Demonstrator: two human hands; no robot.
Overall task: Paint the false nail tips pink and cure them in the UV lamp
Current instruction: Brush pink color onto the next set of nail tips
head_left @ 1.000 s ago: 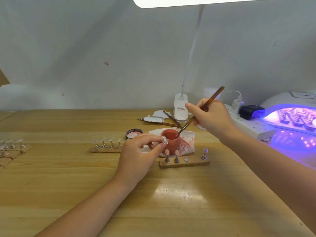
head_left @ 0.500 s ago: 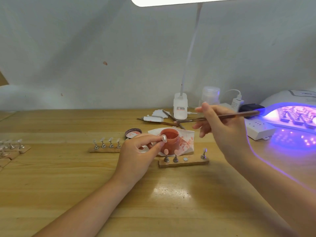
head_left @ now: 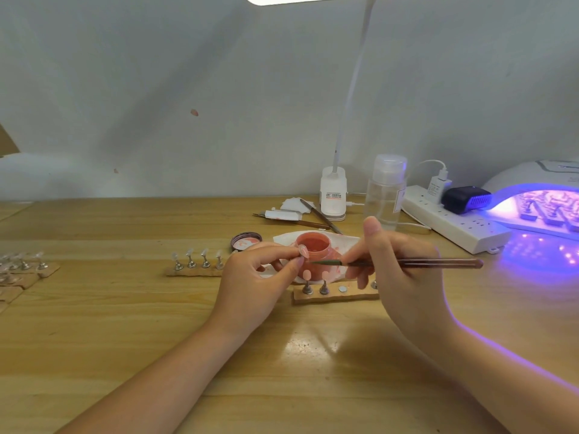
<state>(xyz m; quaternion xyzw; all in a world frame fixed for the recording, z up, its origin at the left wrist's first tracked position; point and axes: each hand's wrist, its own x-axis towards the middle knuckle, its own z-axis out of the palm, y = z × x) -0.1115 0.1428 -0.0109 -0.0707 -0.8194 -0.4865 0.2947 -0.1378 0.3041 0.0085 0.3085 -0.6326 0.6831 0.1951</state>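
We see both forearms reaching in from the lower edge, meeting over the wooden table (head_left: 94,324). The left hand (head_left: 250,286) curls inward, its thumb and forefinger pinching a false nail tip (head_left: 303,251) raised just in front of the open pot of pink gel (head_left: 314,245). The right hand (head_left: 404,277) grips a brush (head_left: 407,263) held almost level, thumb sticking up — its bristle end points left and sits just beside the held tip; we cannot tell whether they touch.

Below the hands a holder strip (head_left: 335,297) carries two pink-painted tips (head_left: 307,275) on small stands. A second strip of clear tips (head_left: 195,260) lies to the left, near the pot's lid (head_left: 246,241).

At far right the UV lamp (head_left: 539,208) glows violet, with strips inside it. The lamp base (head_left: 333,195) bears a label — its print is too small for us to read.
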